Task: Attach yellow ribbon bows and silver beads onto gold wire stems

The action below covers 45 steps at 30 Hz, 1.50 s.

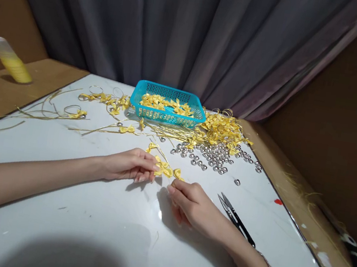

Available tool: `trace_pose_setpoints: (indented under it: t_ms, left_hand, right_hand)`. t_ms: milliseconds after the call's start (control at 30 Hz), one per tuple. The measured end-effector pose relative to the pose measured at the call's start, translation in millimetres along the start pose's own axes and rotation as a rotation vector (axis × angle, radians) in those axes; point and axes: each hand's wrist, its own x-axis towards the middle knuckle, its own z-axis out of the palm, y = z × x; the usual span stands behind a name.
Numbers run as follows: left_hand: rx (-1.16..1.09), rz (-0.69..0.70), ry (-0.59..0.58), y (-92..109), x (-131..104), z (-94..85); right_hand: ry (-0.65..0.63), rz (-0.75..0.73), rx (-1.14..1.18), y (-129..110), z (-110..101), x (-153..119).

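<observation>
- While the left hand (132, 165) grips a cluster of yellow bows (163, 167) between thumb and fingers, the right hand (192, 205) is curled, thumb against forefinger; I can't tell whether it grips the single bow (177, 174) at its fingertips.
- From here I see the cluster between the two hands, close over the white surface (101, 211).
- I'd judge the work partway: the held bows look formed, and others lie in the blue basket (166, 120), yet the bow pile (221, 129), gold strands (158, 131) and silver beads (218, 158) lie loose, probably to be used.
- Beyond the right hand, the scattered beads could roll if brushed.
- Beside the right forearm lie the snips (240, 226), points toward the far side; I'd mind them.
- Well to the left stands a ribbon spool (17, 68); behind everything hangs a curtain (168, 28).
</observation>
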Motion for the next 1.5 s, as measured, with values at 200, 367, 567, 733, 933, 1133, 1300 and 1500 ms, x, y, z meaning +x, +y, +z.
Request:
trace_pose_setpoints:
  t_ms: [200,367,567,733,933,1133,1300,1500]
  left_hand:
    - [0.008,0.005,-0.009,-0.3,0.2,-0.9]
    - [0.01,-0.001,-0.004,0.5,0.7,0.5]
    - [0.011,-0.007,-0.021,0.4,-0.5,0.5]
    - [0.028,-0.015,-0.058,-0.4,1.5,-3.4]
    - [0.04,-0.053,-0.058,1.3,1.4,-3.8]
    - [0.087,-0.077,-0.094,3.2,-0.8,2.6]
    - [0.117,-0.087,-0.096,2.6,-1.5,4.8]
    - [0.145,-0.062,-0.126,-0.1,-3.0,4.4]
  right_hand:
    - [0.036,-0.06,-0.138,-4.1,-1.4,-0.4]
    - [0.046,-0.092,-0.143,-2.7,0.9,0.4]
    - [0.048,-0.115,-0.161,1.4,2.5,1.9]
    - [0.048,-0.129,-0.173,2.3,3.2,2.3]
    - [0.057,-0.151,-0.166,2.8,3.1,2.3]
    - [0.066,-0.15,-0.151,4.9,2.8,3.0]
    - [0.074,-0.152,-0.141,5.4,2.7,4.0]
    - [0.078,-0.144,-0.121,2.4,4.5,4.8]
